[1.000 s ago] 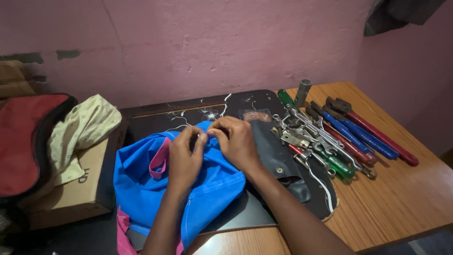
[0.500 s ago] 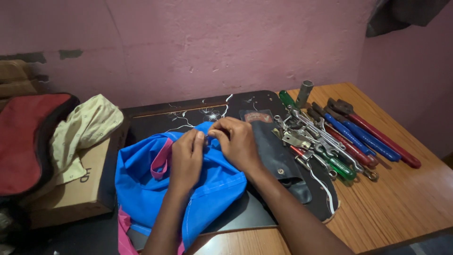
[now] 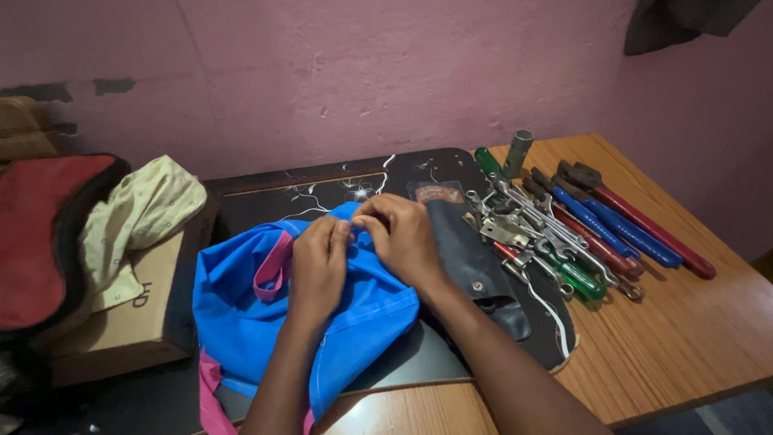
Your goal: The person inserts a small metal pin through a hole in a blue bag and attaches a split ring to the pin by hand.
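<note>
Table [image 3: 692,338] of brown wood ran off to the right of the blue cloth [image 3: 241,314], its near edge open and bare there, while a black mat [image 3: 322,189] lay under the cloth itself. Left of the blue cloth a cardboard box [image 3: 137,322] sat close against it, with a cream cloth [image 3: 137,213] draped on top and a red cushion [image 3: 40,234] farther left, so little free room remained on that side. Right of the blue cloth lay a black tool pouch [image 3: 475,258], then a heap of screwdrivers and spanners [image 3: 564,234]. A pink strap [image 3: 274,262] crossed the blue cloth near the left hand [image 3: 318,266]. Both hands met over the cloth's upper edge: the left hand pinched a fold shut between thumb and fingers, and the right hand [image 3: 407,238] pinched the same edge just beside it, fingertips nearly touching.
</note>
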